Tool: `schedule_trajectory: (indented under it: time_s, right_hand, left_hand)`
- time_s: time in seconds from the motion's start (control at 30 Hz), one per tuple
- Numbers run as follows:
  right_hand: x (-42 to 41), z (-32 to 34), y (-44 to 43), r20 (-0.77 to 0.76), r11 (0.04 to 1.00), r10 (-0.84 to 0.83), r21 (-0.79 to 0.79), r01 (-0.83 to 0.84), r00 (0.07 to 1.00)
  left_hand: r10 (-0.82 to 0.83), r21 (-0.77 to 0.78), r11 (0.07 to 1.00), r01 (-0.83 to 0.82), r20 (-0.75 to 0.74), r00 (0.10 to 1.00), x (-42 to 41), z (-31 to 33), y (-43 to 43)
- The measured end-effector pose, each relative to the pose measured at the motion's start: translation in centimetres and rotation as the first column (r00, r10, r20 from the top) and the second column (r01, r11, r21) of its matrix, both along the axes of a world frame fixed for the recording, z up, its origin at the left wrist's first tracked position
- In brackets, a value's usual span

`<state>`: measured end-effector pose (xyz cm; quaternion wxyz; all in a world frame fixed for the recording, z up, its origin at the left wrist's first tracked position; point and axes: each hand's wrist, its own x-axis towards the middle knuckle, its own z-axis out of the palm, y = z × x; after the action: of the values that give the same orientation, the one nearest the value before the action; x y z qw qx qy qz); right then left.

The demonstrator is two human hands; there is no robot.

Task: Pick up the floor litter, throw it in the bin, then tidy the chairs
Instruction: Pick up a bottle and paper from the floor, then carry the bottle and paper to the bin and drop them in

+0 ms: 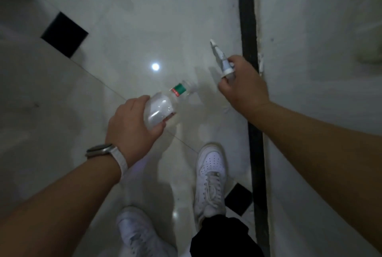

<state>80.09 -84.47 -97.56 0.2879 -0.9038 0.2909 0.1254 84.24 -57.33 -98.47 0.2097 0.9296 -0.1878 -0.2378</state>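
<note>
My left hand (132, 124), with a watch on the wrist, grips a clear plastic bottle (163, 105) with a green and red label band, held tilted above the floor. My right hand (244, 87) is closed on a second small, flattened pale bottle (220, 57) by its white neck ring, its far end pointing up and away. Both hands hang over glossy white floor tiles. No bin and no chairs are in view.
My two white sneakers (211, 176) stand on the tiles below the hands. A black strip (250, 50) runs along the floor at the right, beside a pale wall. Black square inlays (64, 34) mark tile corners. A ceiling light reflects in the floor.
</note>
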Motion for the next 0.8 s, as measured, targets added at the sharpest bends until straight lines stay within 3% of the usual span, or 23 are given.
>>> schedule_trajectory:
  time_s: [0.3, 0.8]
  right_hand:
    - [-0.8, 19.4, 3.0, 0.130, 0.953, -0.222, 0.237, 0.187, 0.966]
    - [-1.2, 52.1, 6.6, 0.299, 0.942, -0.269, 0.279, 0.186, 0.916]
  left_hand:
    - [0.352, -0.198, 0.906, -0.373, -0.135, 0.926, 0.2, 18.5, -1.5]
    - [0.403, -0.498, 0.756, -0.424, -0.155, 0.902, 0.3, 52.7, -2.2]
